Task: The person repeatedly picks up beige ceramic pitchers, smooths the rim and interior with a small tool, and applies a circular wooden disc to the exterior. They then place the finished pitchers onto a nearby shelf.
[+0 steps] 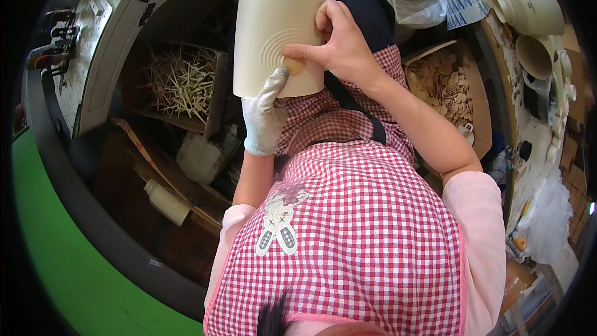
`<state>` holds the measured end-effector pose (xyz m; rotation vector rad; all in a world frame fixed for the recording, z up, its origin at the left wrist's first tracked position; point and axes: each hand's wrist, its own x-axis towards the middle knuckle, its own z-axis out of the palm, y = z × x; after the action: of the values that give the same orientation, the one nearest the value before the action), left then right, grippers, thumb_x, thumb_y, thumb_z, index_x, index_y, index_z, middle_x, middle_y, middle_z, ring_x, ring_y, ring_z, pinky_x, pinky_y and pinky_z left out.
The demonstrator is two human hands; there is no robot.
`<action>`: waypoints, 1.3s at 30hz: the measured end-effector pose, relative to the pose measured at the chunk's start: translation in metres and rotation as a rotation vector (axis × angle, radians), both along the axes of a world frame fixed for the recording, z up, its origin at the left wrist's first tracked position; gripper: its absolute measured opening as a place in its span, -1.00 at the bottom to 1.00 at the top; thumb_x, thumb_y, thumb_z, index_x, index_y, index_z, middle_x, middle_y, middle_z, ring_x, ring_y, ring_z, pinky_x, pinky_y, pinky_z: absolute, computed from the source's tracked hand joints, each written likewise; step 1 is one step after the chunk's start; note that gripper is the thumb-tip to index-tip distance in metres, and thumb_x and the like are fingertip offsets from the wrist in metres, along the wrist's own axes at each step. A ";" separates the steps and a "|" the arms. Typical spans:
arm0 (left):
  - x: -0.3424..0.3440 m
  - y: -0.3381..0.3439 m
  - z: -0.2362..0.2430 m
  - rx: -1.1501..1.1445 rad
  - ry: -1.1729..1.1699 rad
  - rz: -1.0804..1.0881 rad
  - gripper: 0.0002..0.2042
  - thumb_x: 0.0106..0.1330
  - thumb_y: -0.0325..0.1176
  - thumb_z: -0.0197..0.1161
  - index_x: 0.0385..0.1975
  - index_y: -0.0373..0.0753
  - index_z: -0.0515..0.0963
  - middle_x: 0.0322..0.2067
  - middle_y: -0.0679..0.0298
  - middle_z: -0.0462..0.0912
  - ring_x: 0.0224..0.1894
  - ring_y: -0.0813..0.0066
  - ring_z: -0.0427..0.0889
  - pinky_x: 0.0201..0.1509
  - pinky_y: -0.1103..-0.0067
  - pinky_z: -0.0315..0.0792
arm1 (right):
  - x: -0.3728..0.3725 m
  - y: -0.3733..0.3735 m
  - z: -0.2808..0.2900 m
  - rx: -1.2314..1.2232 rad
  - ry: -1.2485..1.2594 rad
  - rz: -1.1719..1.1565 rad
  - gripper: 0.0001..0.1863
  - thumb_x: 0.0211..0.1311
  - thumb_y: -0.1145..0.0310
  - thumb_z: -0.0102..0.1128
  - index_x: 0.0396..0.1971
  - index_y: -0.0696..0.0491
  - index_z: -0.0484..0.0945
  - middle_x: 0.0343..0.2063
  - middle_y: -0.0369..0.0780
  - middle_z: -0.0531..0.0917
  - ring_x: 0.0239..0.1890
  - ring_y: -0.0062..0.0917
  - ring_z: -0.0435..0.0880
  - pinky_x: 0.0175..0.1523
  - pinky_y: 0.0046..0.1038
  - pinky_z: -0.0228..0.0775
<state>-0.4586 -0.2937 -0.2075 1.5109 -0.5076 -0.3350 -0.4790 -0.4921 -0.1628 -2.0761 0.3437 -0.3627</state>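
A cream plastic bottle (267, 15) with a wide neck and ring ridges on its face is held up in front of me, neck pointing away. My left hand (264, 112), in a white glove, grips its near end, with the thumb on the front. My bare right hand (348, 46) is at its right side, fingers curled at the edge and thumb stretched across the rings. A small tan disc-like piece (293, 65) shows between the two thumbs, against the rings. The left fingers behind the bottle are hidden.
On the left stands a box of thin pale offcut strips (186, 84); a box of round tan discs (444, 81) is on the right. More cream bottles (528, 7) lie on the right-hand bench beside a blue-and-white printed sheet (466, 0). Another bottle (166, 202) lies low at left.
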 end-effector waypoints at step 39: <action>0.000 -0.051 0.068 -0.224 0.435 0.101 -0.57 0.46 -0.37 0.22 0.26 -0.42 0.45 0.14 0.15 0.60 0.18 0.38 0.59 0.29 0.44 0.45 | 0.012 -0.364 0.020 -0.957 -0.128 -0.343 -0.77 0.29 0.33 0.22 -0.15 0.11 0.69 -0.21 -0.02 0.74 -0.13 -0.10 0.72 0.02 -0.14 0.53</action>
<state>-0.4581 -0.3449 -0.1393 1.1960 -0.1173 -0.4954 -0.4675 -0.8564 -0.1431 -2.8977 0.5138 -1.0138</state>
